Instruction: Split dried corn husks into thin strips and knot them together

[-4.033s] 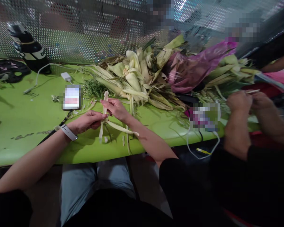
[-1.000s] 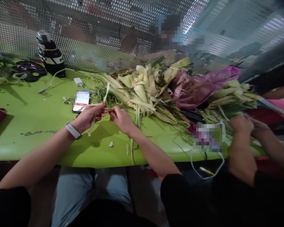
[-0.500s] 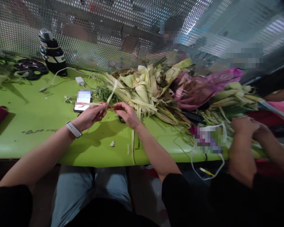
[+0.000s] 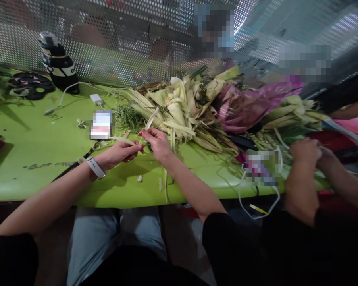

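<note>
My left hand [image 4: 119, 153], with a white watch [image 4: 94, 167] on its wrist, is closed on a pale corn husk strip [image 4: 122, 140] that points left. My right hand [image 4: 156, 142] pinches another husk strip [image 4: 149, 121] that curves up and away. Both hands meet over the green table [image 4: 33, 159], just in front of a big heap of corn husks [image 4: 176, 109]. Small husk scraps [image 4: 161, 184] lie on the table below my hands.
A phone [image 4: 101, 124], a white charger [image 4: 95, 99] with cable, a dark bottle [image 4: 58, 63] and a purple plastic bag [image 4: 250, 105] lie on the table. At right another person's hands [image 4: 308, 155] work on husks. A perforated metal screen [image 4: 107, 43] backs the table.
The strips were folded and turned between my hands. My hands shifted slightly right and closer together, and one strip end now points left from my left hand.
</note>
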